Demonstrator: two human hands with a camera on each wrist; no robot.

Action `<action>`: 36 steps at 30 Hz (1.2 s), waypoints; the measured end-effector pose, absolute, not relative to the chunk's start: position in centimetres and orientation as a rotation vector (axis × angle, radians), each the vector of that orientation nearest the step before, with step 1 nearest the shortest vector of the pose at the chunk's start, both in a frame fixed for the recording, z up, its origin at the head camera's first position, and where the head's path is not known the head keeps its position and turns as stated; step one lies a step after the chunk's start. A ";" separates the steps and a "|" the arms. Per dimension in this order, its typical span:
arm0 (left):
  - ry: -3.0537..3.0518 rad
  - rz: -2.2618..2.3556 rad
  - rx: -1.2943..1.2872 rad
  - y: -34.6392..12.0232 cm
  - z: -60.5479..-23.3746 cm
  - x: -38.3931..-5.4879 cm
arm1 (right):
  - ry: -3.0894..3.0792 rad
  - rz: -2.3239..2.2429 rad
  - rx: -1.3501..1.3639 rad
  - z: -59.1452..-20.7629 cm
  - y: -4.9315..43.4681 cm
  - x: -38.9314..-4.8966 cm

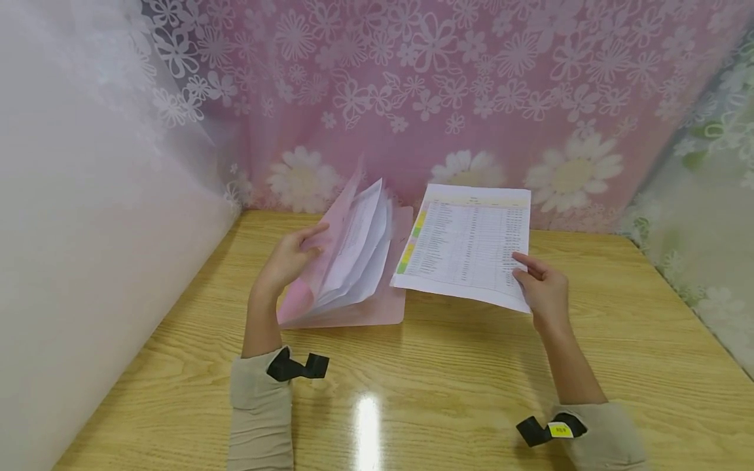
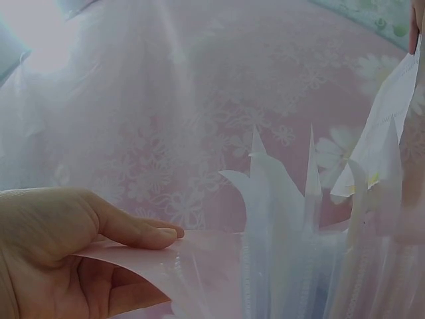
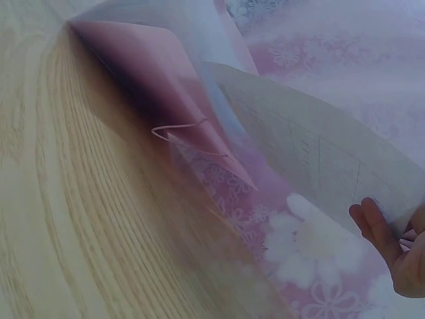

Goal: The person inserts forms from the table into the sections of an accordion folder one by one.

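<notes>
A pink folder [image 1: 390, 313] stands spread open at the back of the table, with several clear sleeves [image 2: 275, 219] of white paper fanned between its covers. My left hand [image 1: 288, 258] pinches the folder's raised left cover between thumb and fingers, which shows closely in the left wrist view. To the folder's right, my right hand [image 1: 544, 288] grips a printed sheet [image 1: 465, 242] by its lower right edge. The sheet carries a table of rows, with yellow and green marks down its left side. It is held up and tilted, its lower left corner close to the folder.
Under everything is a wood-grain table [image 1: 424, 373]. A pink flowered curtain [image 1: 353, 78] hangs right behind its back edge, a pale sheet [image 1: 106, 216] closes the left side, and another flowered curtain [image 1: 701, 216] the right. A thin elastic loop [image 3: 179, 127] sticks out from the folder's cover.
</notes>
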State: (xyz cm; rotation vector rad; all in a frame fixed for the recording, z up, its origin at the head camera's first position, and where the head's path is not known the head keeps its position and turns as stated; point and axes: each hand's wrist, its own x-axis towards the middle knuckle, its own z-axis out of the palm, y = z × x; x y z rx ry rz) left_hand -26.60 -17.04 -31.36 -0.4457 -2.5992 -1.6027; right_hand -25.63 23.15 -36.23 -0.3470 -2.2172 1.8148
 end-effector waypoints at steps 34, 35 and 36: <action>-2.604 -1.571 -0.455 -16.9 -31.3 -26.5 | -2.280 1.782 -0.272 -36.9 21.1 -25.4; -2.605 -1.571 -0.456 -16.8 -31.2 -26.5 | -2.285 1.788 -0.267 -36.9 21.1 -25.3; -2.605 -1.571 -0.458 -16.8 -31.2 -26.5 | -2.293 1.787 -0.267 -36.9 21.0 -25.3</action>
